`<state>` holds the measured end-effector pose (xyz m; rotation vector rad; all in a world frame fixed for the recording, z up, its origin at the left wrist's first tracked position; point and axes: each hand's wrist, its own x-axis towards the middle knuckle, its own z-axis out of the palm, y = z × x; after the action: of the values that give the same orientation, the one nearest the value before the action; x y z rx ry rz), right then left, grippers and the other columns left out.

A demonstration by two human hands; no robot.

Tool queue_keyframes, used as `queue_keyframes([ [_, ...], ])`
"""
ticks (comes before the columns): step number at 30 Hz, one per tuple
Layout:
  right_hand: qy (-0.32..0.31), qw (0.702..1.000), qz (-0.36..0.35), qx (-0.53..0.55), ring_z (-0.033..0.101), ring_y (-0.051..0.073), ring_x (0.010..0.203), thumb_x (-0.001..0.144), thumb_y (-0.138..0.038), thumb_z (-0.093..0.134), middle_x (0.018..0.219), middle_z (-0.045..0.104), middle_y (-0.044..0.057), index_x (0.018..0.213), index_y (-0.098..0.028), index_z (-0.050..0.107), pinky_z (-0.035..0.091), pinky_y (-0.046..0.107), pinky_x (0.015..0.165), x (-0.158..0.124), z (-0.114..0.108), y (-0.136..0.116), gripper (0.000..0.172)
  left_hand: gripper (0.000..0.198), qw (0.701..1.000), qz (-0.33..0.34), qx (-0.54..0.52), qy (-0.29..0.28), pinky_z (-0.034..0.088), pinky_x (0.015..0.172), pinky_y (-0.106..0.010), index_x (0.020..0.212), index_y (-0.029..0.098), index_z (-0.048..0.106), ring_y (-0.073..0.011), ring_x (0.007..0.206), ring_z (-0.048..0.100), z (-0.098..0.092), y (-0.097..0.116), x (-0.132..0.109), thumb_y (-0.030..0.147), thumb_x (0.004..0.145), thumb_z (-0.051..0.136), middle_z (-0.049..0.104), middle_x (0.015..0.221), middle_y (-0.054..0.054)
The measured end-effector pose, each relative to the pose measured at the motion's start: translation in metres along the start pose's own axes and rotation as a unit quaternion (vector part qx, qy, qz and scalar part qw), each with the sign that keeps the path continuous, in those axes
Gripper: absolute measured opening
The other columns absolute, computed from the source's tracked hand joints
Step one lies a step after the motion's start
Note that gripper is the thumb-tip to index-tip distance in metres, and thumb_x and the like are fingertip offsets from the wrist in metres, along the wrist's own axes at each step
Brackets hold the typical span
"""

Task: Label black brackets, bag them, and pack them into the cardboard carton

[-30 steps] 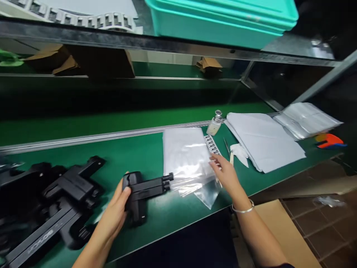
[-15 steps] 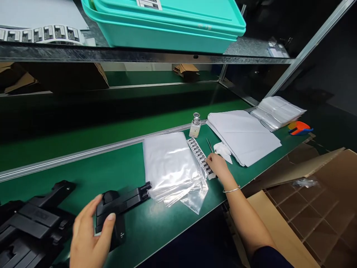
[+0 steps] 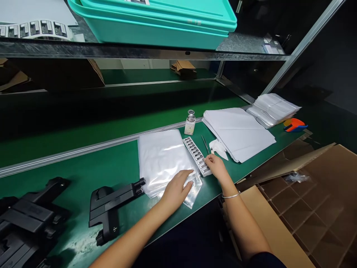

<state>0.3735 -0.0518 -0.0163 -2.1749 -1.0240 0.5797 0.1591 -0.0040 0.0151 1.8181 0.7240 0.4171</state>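
Observation:
My right hand (image 3: pixel 216 166), fingers pinched, is at the right edge of a strip of printed labels (image 3: pixel 194 150). The strip lies on the green bench beside a stack of clear plastic bags (image 3: pixel 163 154). Over the near corner of those bags is my left hand (image 3: pixel 176 189), its thumb and fingers apart and holding nothing. Left of the bags, a black plastic bracket-like part (image 3: pixel 107 208) rests alone on the bench. More black parts (image 3: pixel 28 216) of similar look are piled at the far left. Tweezers (image 3: pixel 205 144) and a crumpled white scrap (image 3: pixel 219 149) lie just beyond my right hand.
A small bottle with a metal top (image 3: pixel 190 123) stands behind the labels. White sheets (image 3: pixel 240 132), more bags (image 3: pixel 275 108) and an orange-and-blue tool (image 3: pixel 295 125) are to the right. Overhead, a metal shelf (image 3: pixel 139 51) bears turquoise bins (image 3: pixel 158 29). Cardboard (image 3: pixel 329 186) stands below right.
My left hand has let go of the black part and moved right, over the plastic bags. The black part stays on the bench. My right hand remains at the label strip.

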Motion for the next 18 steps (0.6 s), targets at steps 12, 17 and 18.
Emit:
queue_keyframes([
  [12,0.078,0.969,-0.118,0.204,0.064,0.022,0.092,0.084,-0.046,0.06,0.097,0.066,0.006,0.092,-0.022,0.066,0.05,0.037,0.084,-0.047,-0.012,0.005,0.027,0.026,0.975,-0.053,-0.217,0.02,0.028,0.051,-0.023,0.094,0.017,0.065,-0.0106,0.05,0.039,0.042,-0.008,0.046,0.037,0.077,0.063,0.047,0.056,0.005],
  [17,0.101,0.968,-0.193,0.121,0.063,0.023,0.096,0.085,-0.031,0.062,0.095,0.066,0.007,0.085,-0.021,0.067,0.05,0.041,0.09,-0.053,-0.011,0.01,0.011,0.016,0.981,-0.043,-0.187,0.019,0.023,0.049,-0.023,0.082,0.019,0.063,-0.0091,0.047,0.032,0.037,-0.006,0.048,0.034,0.078,0.064,0.038,0.051,0.008],
  [18,0.112,0.967,-0.2,0.109,0.064,0.023,0.094,0.086,-0.03,0.06,0.092,0.066,0.007,0.082,-0.021,0.066,0.051,0.041,0.087,-0.054,-0.011,0.01,0.011,0.014,0.982,-0.041,-0.182,0.016,0.025,0.05,-0.023,0.082,0.019,0.062,-0.0094,0.047,0.034,0.038,-0.006,0.05,0.032,0.079,0.064,0.04,0.052,0.008],
])
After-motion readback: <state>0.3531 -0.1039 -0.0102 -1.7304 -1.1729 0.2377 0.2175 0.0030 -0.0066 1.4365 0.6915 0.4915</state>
